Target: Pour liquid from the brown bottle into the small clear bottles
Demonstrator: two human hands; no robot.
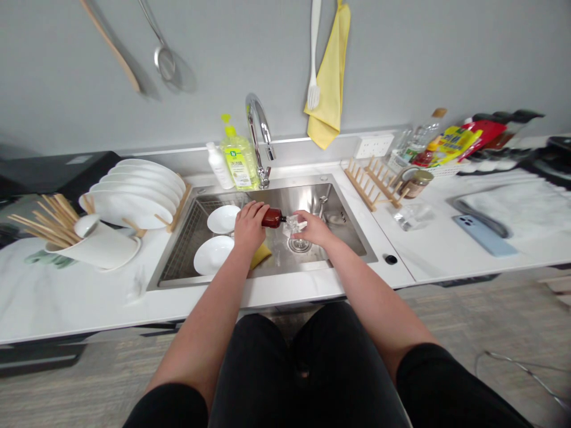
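Note:
Over the sink (352,238), my left hand (250,224) is closed around a brown bottle (272,218), tipped on its side with its dark neck to the right. My right hand (312,228) holds a small clear cup (293,225) at the bottle's mouth; whether the two touch, I cannot tell. Any liquid in the cup is too small to make out. Below and left of my left hand, two white bowls (213,255) sit in the sink. A yellow sponge or cloth (261,255) lies in the basin, partly hidden by my left forearm.
A faucet (259,131) rises behind the basin beside a green soap bottle (239,160) and a white bottle (218,166). Left stand racked plates (134,190) and a chopstick holder (98,246). Right are a wooden rack (375,184), a jar (417,183) and a blue phone (484,235).

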